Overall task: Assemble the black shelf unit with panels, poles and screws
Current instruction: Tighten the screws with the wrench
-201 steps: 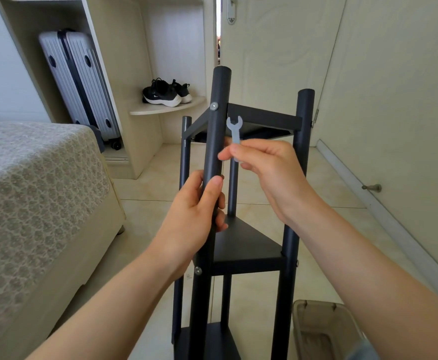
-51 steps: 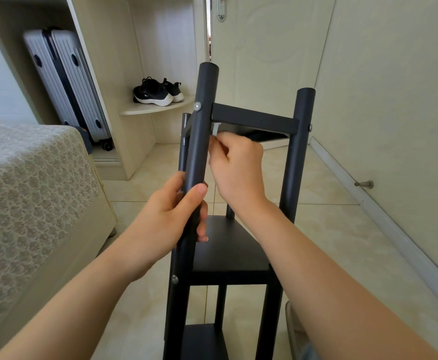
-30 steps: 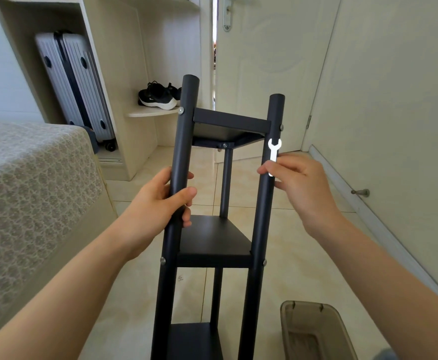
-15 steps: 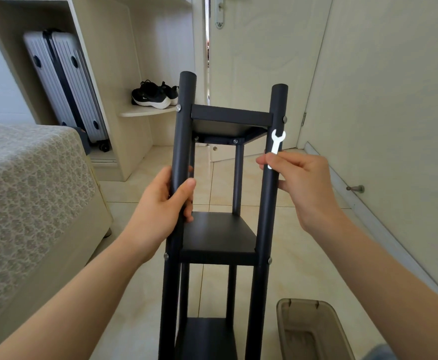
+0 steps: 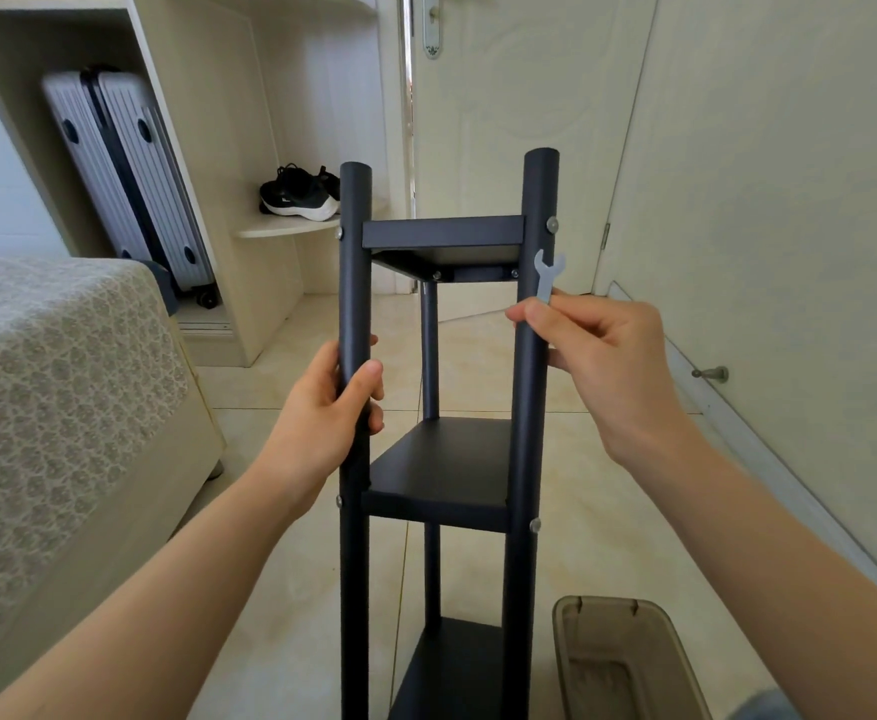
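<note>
On the tiled floor (image 5: 290, 589), the black shelf unit (image 5: 441, 459) is standing upright; the left grip (image 5: 322, 413) is wrapping its left pole (image 5: 355, 278), the right grip (image 5: 602, 366) pinching a small wrench (image 5: 547, 278) beside the right pole (image 5: 532, 433).

Matt black poles (image 5: 355, 283), a pale metal spanner (image 5: 547, 277), glossy floor tiles (image 5: 581, 511), patterned cloth bedcover (image 5: 51, 366).

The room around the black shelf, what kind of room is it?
Probably a bedroom: a bed with a patterned cover at the left, a suitcase and black sneakers in an open closet beyond it.
</note>
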Available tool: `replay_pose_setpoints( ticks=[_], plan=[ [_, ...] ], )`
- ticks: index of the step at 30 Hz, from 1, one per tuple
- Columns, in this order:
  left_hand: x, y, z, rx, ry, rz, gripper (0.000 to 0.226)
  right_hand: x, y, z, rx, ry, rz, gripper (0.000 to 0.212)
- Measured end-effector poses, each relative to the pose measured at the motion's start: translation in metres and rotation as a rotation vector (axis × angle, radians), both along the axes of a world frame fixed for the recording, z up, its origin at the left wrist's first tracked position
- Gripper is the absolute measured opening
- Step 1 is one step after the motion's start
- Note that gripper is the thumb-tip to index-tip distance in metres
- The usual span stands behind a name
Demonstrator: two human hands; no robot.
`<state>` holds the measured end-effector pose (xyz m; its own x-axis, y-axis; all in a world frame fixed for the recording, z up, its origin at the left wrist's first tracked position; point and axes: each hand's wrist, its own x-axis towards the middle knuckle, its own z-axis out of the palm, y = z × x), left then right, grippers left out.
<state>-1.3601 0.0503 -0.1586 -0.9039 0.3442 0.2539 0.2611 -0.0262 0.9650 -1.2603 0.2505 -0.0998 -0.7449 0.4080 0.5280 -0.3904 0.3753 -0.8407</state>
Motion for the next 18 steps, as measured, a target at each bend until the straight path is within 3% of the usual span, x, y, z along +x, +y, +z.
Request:
replay_pose_setpoints(
  ticks=[4,7,10,13,14,16,18],
  plan=[
    [-0.008,-0.005,0.003,-0.160,0.079,0.149,0.019,0.000,-0.002,0.004,-0.015,-0.022,0.103,0.019],
    [-0.011,-0.009,0.007,-0.228,0.124,0.260,0.043,0.000,-0.003,0.010,-0.094,-0.092,0.275,0.018],
    [-0.006,-0.011,0.010,-0.336,0.316,0.406,0.074,-0.003,-0.006,0.012,-0.095,-0.115,0.342,0.017],
    [0.007,-0.011,0.012,-0.357,0.535,0.497,0.064,-0.008,-0.012,0.011,-0.039,-0.113,0.315,0.017],
    [0.012,-0.010,0.013,-0.318,0.525,0.452,0.050,-0.010,-0.014,0.011,-0.012,-0.113,0.297,0.017],
    [0.021,-0.006,0.016,-0.227,0.331,0.223,0.026,-0.012,-0.016,0.012,0.035,-0.112,0.276,0.017],
    [0.030,-0.003,0.016,-0.195,0.112,-0.065,0.030,-0.014,-0.019,0.014,0.060,-0.115,0.292,0.017]
  ],
)
